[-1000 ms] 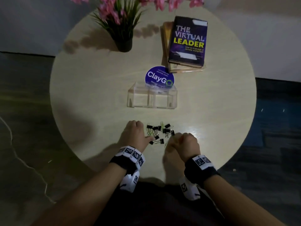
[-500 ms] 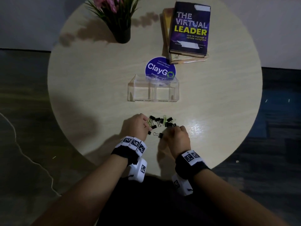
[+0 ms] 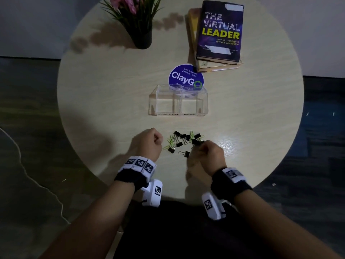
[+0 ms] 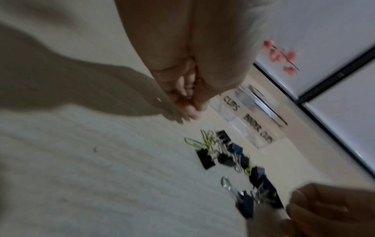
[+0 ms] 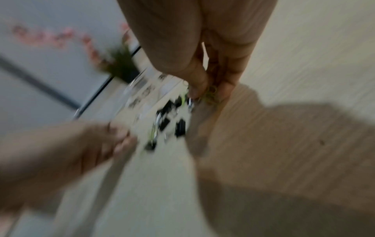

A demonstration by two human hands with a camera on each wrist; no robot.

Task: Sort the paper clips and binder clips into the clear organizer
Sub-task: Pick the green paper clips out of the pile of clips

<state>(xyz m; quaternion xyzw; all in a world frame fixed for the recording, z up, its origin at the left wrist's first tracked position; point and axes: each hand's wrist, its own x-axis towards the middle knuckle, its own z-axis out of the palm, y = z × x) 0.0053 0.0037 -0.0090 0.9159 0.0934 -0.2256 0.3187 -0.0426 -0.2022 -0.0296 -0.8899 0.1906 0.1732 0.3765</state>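
A small pile of black binder clips [image 3: 182, 142] [image 4: 233, 158] and green paper clips [image 3: 169, 143] [image 4: 205, 141] lies on the round table, in front of the clear organizer [image 3: 178, 104] [image 4: 251, 123]. The organizer's front edge carries labels for its compartments. My left hand [image 3: 159, 140] [image 4: 190, 105] is a curled fist at the pile's left edge, with nothing visible in it. My right hand [image 3: 200, 146] [image 5: 209, 94] is at the pile's right edge. In the blurred right wrist view its thumb and finger pinch a green paper clip [image 5: 212, 95].
Behind the organizer is a blue round ClayGo sticker [image 3: 185, 76]. A stack of books [image 3: 218, 32] lies at the back right and a potted plant [image 3: 141, 37] at the back left. The table's near edge [image 3: 177, 197] is just behind my wrists.
My right hand moved forward from near the table edge to the pile's right side and closed on a clip. My left hand stayed curled at the pile's left.
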